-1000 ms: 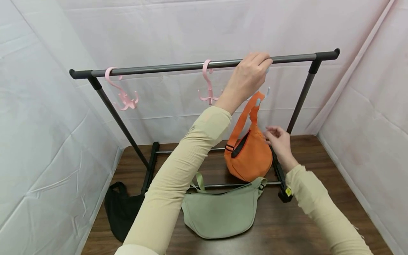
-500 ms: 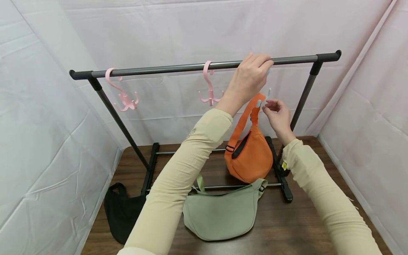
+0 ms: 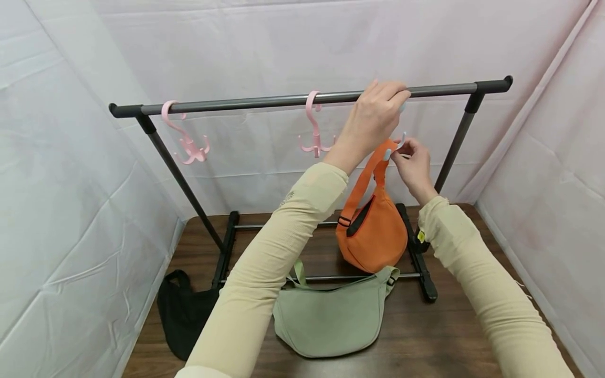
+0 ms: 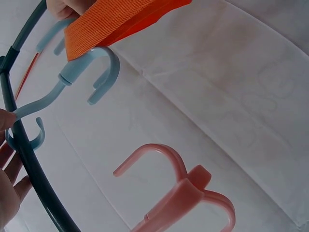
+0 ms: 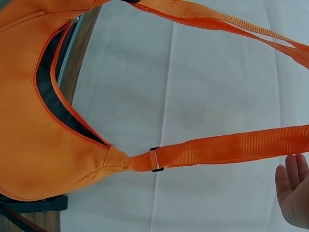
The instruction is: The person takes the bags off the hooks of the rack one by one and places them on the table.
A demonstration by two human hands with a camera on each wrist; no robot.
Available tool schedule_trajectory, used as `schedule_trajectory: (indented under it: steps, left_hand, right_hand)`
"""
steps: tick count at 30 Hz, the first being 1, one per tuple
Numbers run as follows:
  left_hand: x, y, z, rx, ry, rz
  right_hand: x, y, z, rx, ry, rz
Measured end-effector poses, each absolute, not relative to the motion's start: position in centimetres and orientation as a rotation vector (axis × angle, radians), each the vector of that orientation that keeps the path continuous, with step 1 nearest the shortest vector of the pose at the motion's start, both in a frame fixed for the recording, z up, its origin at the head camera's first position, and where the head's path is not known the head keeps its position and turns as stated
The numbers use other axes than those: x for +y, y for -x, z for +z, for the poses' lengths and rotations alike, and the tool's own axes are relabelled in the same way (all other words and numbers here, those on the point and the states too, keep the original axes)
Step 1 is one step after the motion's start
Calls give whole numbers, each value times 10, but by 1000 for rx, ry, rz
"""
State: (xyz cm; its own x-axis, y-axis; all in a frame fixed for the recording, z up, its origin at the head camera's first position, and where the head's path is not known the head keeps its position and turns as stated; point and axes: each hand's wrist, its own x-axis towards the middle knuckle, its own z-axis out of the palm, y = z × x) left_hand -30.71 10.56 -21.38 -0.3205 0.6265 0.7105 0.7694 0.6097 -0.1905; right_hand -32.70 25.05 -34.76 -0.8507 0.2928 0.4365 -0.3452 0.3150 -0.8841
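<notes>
My left hand (image 3: 378, 113) is up at the rack's rod (image 3: 274, 102), gripping the top of a light blue multi-prong hook (image 4: 75, 70) around it. An orange crossbody bag (image 3: 375, 231) hangs from this hook by its strap (image 4: 104, 26), its zip partly open. Beside the blue prongs, my right hand (image 3: 415, 167) has its fingers bent and pinches at the strap's edge; the exact contact is partly hidden. The right wrist view shows the bag's opening, its webbing strap with a black buckle (image 5: 155, 159), and my left hand's fingers at the lower right.
Two pink hooks, one middle (image 3: 315, 134) and one left (image 3: 191, 149), hang from the rod. A green bag (image 3: 331, 320) lies on the wooden surface (image 3: 454, 336), with a black bag (image 3: 184, 315) at left. White cloth walls (image 3: 236, 52) surround the rack.
My right hand has risen from beside the orange bag's body to the hook and strap top. The left hand stays at the rod, and the bag still hangs.
</notes>
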Motion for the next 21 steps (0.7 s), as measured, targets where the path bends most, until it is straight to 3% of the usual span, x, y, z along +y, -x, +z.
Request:
schedule_trajectory:
  steps: [13,21]
  left_hand:
    - [107,306,-212,-2113,1076,-212]
    - [109,308,-213,-2103,1086,-218]
  right_hand:
    - [268,324,-345,-2147,-77,1377]
    - [284,321,-324,-2177,-149,1200]
